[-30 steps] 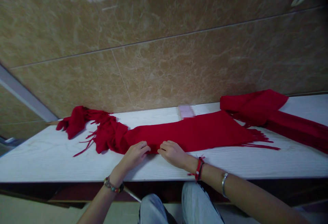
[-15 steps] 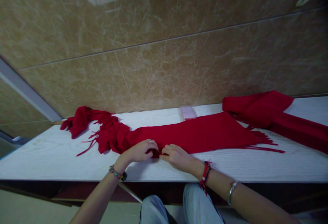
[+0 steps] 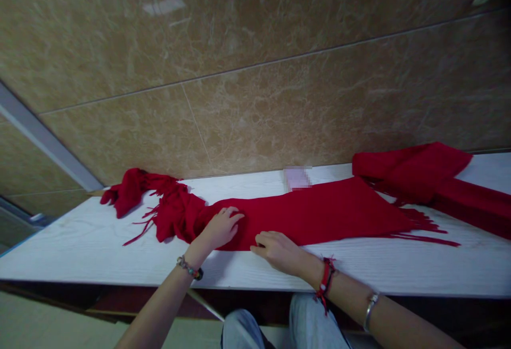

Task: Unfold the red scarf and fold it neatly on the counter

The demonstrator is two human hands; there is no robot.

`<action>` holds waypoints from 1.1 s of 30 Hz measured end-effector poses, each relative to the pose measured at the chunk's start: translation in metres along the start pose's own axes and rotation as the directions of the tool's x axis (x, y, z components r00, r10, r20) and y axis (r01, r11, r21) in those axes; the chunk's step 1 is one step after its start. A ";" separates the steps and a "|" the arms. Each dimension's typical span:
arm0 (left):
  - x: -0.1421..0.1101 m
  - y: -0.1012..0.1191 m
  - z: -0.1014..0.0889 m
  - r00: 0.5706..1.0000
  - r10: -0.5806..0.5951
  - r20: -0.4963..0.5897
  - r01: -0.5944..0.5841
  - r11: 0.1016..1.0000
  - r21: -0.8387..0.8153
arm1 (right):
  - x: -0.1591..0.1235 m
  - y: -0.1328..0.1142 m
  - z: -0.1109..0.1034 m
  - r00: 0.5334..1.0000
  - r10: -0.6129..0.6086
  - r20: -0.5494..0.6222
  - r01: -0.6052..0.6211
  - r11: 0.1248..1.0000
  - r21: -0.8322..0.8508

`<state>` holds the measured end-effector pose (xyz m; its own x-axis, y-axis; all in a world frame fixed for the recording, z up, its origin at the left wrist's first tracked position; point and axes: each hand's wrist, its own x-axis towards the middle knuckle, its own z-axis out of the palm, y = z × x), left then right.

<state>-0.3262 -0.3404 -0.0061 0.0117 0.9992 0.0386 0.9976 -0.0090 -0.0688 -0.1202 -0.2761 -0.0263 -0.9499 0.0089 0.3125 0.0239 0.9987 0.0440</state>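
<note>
A red fringed scarf (image 3: 319, 210) lies lengthwise on the white table, flat on the right and bunched up toward the left. My left hand (image 3: 221, 227) rests on top of it near the bunched part, fingers apart and holding nothing. At the scarf's near edge, my right hand (image 3: 277, 251) has its fingers curled and thumb close to them, pinching the cloth there. The hem between the two hands lies flat. Loose fringe spreads at the scarf's right end.
More red fringed cloth (image 3: 419, 173) lies folded at the back right and runs off the frame. Crumpled red cloth (image 3: 131, 192) sits at the far left of the white table (image 3: 88, 253). A blurred pinkish packet (image 3: 297, 178) lies by the marbled tile wall (image 3: 279, 115).
My left hand has let go of the near edge and moved up and left onto the cloth, its fingers spreading. My right hand stays at the edge. The view has shifted slightly.
</note>
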 end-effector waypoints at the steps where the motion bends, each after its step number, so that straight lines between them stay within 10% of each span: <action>1: 0.000 0.004 0.001 0.994 0.113 0.001 -0.113 0.992 -0.055 | 0.000 0.000 0.000 1.000 0.003 0.002 -0.003 1.000 -0.003; 17: -0.053 -0.009 0.018 0.998 -0.041 0.057 0.044 0.997 -0.056 | -0.002 0.011 -0.002 0.990 0.126 -0.059 -0.112 0.974 0.199; 22: -0.034 -0.001 0.010 1.000 -0.006 0.014 0.006 0.998 -0.056 | -0.008 0.023 0.007 0.938 0.347 -0.008 -0.340 0.925 0.170; 33: 0.005 0.008 0.032 0.990 -0.138 0.008 0.138 0.988 -0.065 | -0.006 0.034 0.005 0.895 0.418 0.154 -0.440 0.884 0.160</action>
<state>-0.3206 -0.3340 -0.0387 -0.1264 0.9912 0.0394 0.9920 0.1264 0.0021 -0.1150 -0.2418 -0.0317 -0.8887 0.4326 0.1520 0.3888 0.8866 -0.2506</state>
